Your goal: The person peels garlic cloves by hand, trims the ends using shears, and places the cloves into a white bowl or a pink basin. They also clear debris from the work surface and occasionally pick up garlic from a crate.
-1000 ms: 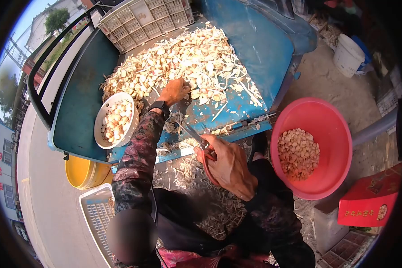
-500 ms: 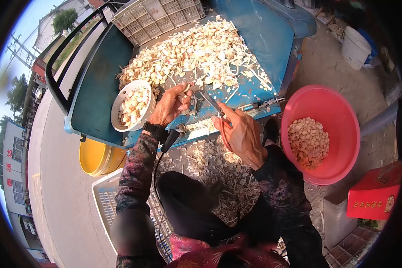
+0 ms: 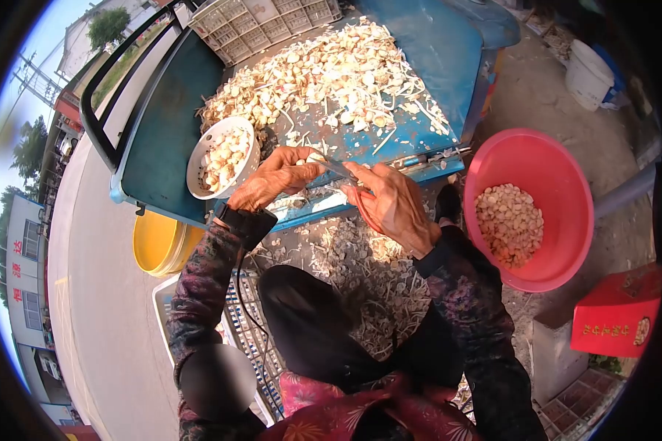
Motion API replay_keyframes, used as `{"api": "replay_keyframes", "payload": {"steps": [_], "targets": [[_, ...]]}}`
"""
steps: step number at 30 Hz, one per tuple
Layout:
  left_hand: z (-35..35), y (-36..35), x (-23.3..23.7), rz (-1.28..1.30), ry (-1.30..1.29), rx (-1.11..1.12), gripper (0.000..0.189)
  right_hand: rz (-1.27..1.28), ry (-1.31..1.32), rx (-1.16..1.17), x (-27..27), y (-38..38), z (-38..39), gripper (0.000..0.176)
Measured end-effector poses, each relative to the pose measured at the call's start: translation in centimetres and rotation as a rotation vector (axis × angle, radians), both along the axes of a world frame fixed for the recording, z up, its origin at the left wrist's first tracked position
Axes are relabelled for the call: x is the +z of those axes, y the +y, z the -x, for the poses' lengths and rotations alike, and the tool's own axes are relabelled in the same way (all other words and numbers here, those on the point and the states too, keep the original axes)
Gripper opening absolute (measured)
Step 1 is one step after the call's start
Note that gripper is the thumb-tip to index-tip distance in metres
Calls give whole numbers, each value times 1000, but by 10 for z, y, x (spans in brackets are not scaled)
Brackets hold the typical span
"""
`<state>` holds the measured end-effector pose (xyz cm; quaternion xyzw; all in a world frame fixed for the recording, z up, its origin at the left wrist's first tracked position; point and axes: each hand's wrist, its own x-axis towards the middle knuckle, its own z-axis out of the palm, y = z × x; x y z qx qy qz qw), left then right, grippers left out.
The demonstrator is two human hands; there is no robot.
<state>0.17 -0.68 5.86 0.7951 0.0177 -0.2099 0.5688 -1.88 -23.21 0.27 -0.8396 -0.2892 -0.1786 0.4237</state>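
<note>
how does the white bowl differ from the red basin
The white bowl looks much smaller than the red basin. The bowl has small holes in its wall; the basin's wall looks plain. The bowl sits on the blue cargo bed, while the basin stands outside it, on the right of the picture. Both are round, open-topped and hold pale pieces.

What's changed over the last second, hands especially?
Left hand went from the garlic pile, picked up a clove and drew it back toward the person, to the tips of the scissors. Nothing visibly let go. Unchanged: right hand gripping the scissors; white bowl and red basin in place, cloves inside.
</note>
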Motion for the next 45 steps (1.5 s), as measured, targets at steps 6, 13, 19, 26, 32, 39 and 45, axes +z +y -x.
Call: {"api": "replay_keyframes", "payload": {"steps": [6,13,19,26,32,39,45], "targets": [[8,-11,22,-31,-21,-116,16,-98,75,85,-2,4,-1,31],[8,7,1,-81,-34,-63,17,-6,254,142,6,8,6,29],[1,5,-14,138,29,-148,19,-411,739,129,11,12,5,28],[-85,19,-59,319,-92,298,23,-499,761,42,27,-4,-1,29],[-150,14,-107,-672,-648,82,23,-436,663,6,22,-2,0,26],[-130,-2,-99,-584,-614,88,19,-438,623,58,15,1,1,29],[-126,-5,-102,-570,-603,100,19,-390,622,56,13,-1,2,28]]}}
